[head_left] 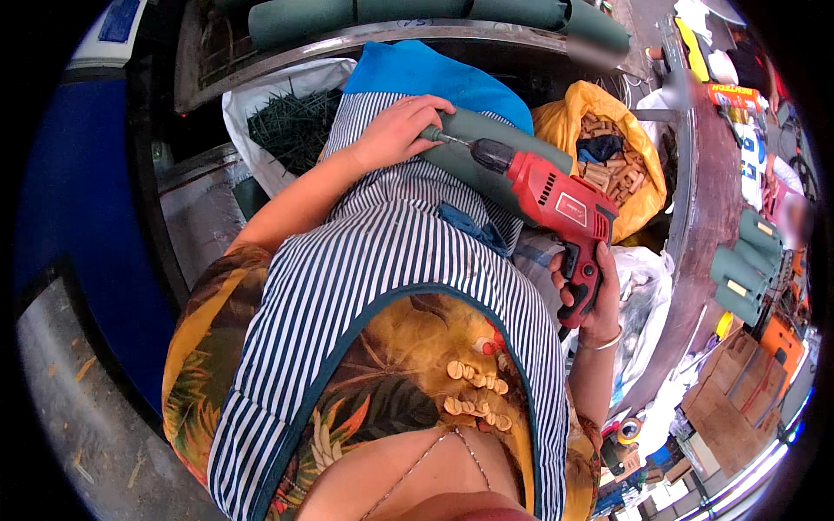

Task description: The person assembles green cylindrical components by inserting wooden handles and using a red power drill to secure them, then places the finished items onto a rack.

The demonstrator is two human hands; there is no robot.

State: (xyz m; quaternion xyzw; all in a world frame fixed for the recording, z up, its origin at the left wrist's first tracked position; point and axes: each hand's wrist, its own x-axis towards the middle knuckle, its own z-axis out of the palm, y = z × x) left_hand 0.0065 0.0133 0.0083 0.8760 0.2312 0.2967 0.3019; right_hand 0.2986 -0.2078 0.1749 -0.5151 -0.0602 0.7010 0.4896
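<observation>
My right hand (587,295) grips the handle of a red electric drill (556,204). Its black chuck and bit point up-left into the end of a dark green tube (486,148) lying across my lap. My left hand (395,132) is wrapped around that tube at its far end, right beside the drill bit. A blue and white striped apron (391,260) covers my knees under the tube, with a blue cloth (434,74) beyond it.
A yellow bag (638,174) of short wooden pieces stands at the right. A white sack (291,122) of thin dark green sticks sits at upper left. More green tubes (417,13) lie along a metal rack on top. A workbench (721,174) with green tubes runs down the right.
</observation>
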